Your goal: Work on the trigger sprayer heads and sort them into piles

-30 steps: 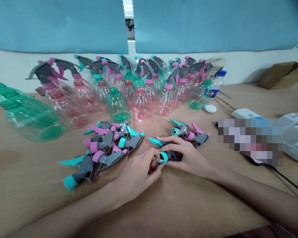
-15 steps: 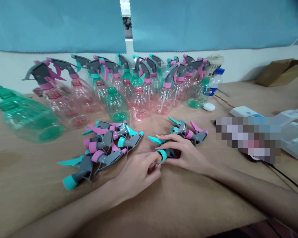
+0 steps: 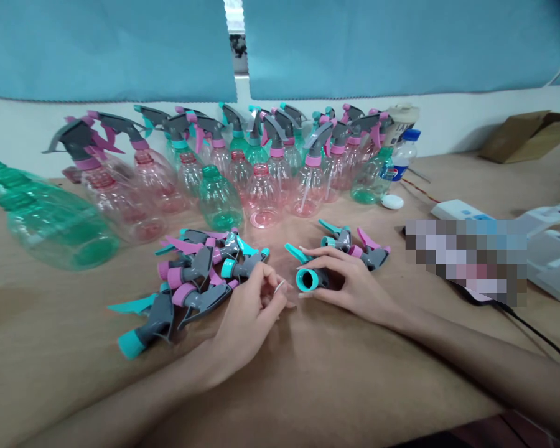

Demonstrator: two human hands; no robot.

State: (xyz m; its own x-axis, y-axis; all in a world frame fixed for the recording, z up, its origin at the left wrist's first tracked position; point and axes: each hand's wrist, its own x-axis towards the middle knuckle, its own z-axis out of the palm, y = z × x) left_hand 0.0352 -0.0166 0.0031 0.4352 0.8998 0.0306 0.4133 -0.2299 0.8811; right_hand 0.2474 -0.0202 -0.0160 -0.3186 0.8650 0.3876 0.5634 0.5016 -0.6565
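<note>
My right hand (image 3: 350, 283) grips a grey spray trigger head with a teal collar (image 3: 308, 278), its open collar facing me and its teal lever pointing up and away. My left hand (image 3: 254, 308) is closed in a pinch on a small pale piece (image 3: 280, 287), a short way left of the collar. Both hands rest low over the wooden table (image 3: 308, 373). A pile of loose grey trigger heads with teal and pink parts (image 3: 191, 280) lies just left of my left hand. A smaller group of trigger heads (image 3: 361, 246) lies behind my right hand.
Several pink and green clear spray bottles (image 3: 261, 168) stand in rows at the back. Green bottles (image 3: 46, 214) lie on their sides at far left. A white box (image 3: 457, 210), clear plastic cases (image 3: 555, 261) and a black cable (image 3: 536, 333) are at right; a cardboard box (image 3: 527, 137) sits far right.
My left hand has drawn away to the left from the collar, pinching a small pale piece. My right hand has lifted and turned the trigger head so its collar opening faces me.
</note>
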